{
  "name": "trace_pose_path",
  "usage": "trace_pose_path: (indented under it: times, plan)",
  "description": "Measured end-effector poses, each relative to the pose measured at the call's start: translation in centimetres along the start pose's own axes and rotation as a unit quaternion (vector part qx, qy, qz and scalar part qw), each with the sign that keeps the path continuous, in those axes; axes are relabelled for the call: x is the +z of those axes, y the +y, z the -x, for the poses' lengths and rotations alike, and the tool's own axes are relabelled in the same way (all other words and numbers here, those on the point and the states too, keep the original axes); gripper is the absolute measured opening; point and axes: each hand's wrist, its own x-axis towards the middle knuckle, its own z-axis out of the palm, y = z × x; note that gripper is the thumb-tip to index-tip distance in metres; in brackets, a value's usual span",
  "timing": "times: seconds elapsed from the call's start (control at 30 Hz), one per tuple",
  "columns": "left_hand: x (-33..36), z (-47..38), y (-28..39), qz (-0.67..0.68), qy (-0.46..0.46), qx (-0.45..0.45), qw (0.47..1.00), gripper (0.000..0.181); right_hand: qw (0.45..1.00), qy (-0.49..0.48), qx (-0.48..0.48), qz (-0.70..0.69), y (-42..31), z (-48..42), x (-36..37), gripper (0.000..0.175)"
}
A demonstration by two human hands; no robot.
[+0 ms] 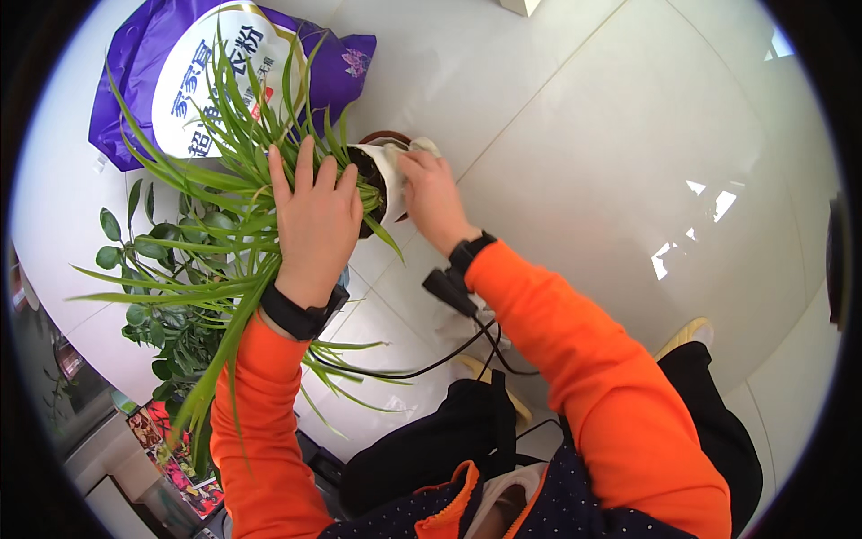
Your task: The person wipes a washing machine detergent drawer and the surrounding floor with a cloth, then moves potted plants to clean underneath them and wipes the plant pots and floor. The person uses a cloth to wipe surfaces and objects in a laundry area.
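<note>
A spider plant with long narrow leaves grows from dark soil in a white pot, which is tipped so that its mouth faces left. My left hand lies spread over the leaves close to the pot's mouth, pressing them. With bent fingers, my right hand is at the pot's outer side, touching a crumpled white cloth or tissue; its fingertips are partly hidden. A reddish-brown rim shows behind the pot.
A purple and white bag of washing powder lies beyond the leaves. Other green potted foliage stands at left, above a colourful printed box. Black cables hang below my wrists. Glossy floor tiles extend right, with my shoes near the bottom.
</note>
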Motion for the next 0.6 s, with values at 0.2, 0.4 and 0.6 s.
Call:
trace_pose_path:
  times: [0.2, 0.4, 0.6]
  plan:
    - [1.1, -1.2, -0.1, -0.02, -0.008, -0.027, 0.999, 0.027, 0.994, 0.003, -0.108, 0.025, -1.1, -0.4, -0.1, 0.035]
    - [2.6, -3.2, -0.3, -0.044, -0.038, -0.028, 0.998, 0.027, 0.998, -0.033, -0.01, 0.056, -2.4, 0.4, -0.4, 0.038]
    - [2.8, -3.1, -0.2, -0.019, -0.032, -0.007, 0.999, 0.03, 0.999, -0.02, 0.031, 0.036, -2.6, 2.6, -1.7, 0.027]
